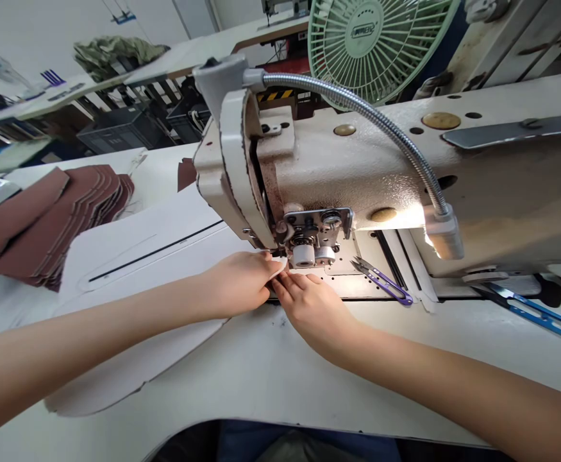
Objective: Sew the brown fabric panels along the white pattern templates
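A large white panel [131, 256] with a black strip along it lies on the table and runs up to the sewing machine [304, 170]. My left hand [239, 282] is closed in a pinch on the panel's edge, just in front of the machine's needle area. Beside it, my right hand [316, 314] rests on the machine bed with its fingers stretched out, tips close to the edge by my left fingers. The needle tip and the exact spot under the presser are hidden behind the left hand.
Purple thread snips [383, 280] lie on the machine bed; blue-handled snips [544, 314] lie farther right. Stacked brown pieces [63, 218] are at the left. A bendable lamp [441, 234] hangs over the bed. Behind stand a green fan [381, 48] and grey crates [119, 131].
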Available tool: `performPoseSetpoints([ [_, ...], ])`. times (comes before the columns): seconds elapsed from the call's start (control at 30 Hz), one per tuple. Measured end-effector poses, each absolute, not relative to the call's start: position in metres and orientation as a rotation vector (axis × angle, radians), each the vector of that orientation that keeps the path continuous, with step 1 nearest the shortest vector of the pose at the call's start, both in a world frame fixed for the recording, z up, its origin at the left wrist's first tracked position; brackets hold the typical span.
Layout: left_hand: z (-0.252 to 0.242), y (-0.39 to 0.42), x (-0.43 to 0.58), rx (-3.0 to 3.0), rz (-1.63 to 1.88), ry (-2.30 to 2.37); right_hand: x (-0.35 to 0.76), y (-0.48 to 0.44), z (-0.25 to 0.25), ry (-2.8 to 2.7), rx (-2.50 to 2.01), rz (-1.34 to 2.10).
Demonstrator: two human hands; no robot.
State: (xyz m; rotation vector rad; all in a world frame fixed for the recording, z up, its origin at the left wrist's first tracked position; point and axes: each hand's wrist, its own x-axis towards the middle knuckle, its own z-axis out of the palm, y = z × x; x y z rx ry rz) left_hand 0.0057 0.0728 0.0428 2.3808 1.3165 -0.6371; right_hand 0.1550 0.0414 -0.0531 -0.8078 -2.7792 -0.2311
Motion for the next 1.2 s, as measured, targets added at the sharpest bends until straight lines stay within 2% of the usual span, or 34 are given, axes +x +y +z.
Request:
performPoseSetpoints([
  [0.23,0.039,0.072,0.011,2.326,-0.638,1.364,0.156,0.04,-0.063,-2.795,-0.737,-0.397],
  [0.4,0.033,0.069,0.009,2.345,-0.589,1.399,0.148,0.044,-0.057,-2.746,-0.865,-0.288],
  [0.77,0.015,0.066,-0.005,2.47,-0.394,1.377,0.161,0.048,-0.065,-2.53,-0.817,-0.014],
  [1.2,-0.006,0.061,-0.023,2.51,0.002,1.393,0.165,0.049,-0.052,-2.527,-1.13,-0.192],
])
